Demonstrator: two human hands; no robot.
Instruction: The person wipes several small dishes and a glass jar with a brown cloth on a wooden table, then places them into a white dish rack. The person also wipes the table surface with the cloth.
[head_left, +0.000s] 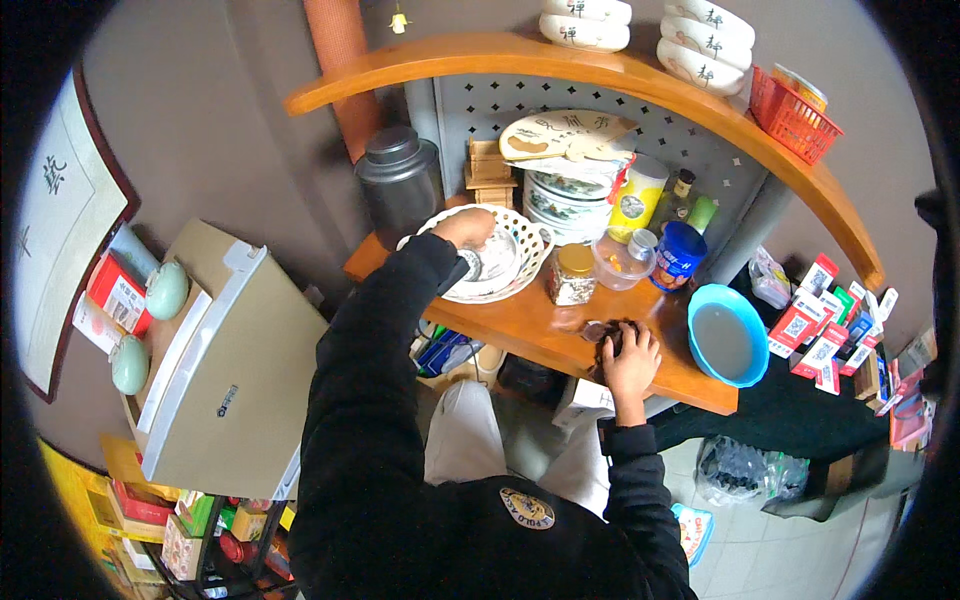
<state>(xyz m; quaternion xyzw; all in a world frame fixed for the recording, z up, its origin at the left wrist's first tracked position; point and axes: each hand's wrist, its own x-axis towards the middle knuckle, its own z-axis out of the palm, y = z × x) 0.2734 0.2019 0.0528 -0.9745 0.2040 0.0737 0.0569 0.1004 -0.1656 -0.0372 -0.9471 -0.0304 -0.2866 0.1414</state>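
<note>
My left hand reaches into a white openwork basket at the back of the wooden shelf. Its fingers are bent over a white dish in the basket; whether they grip it is hidden. A small round patterned piece shows beside my wrist. Near the shelf's front edge, my right hand lies palm down with its fingers over a dark brown crumpled cloth. A small brownish round thing lies at the cloth's left. Just behind are a gold-lidded jar and a clear plastic tub.
A blue basin of cloudy water stands near the right end. Behind are a blue can, a yellow canister, stacked bowls and a dark lidded canister. The upper shelf arches overhead. A beige refrigerator stands left.
</note>
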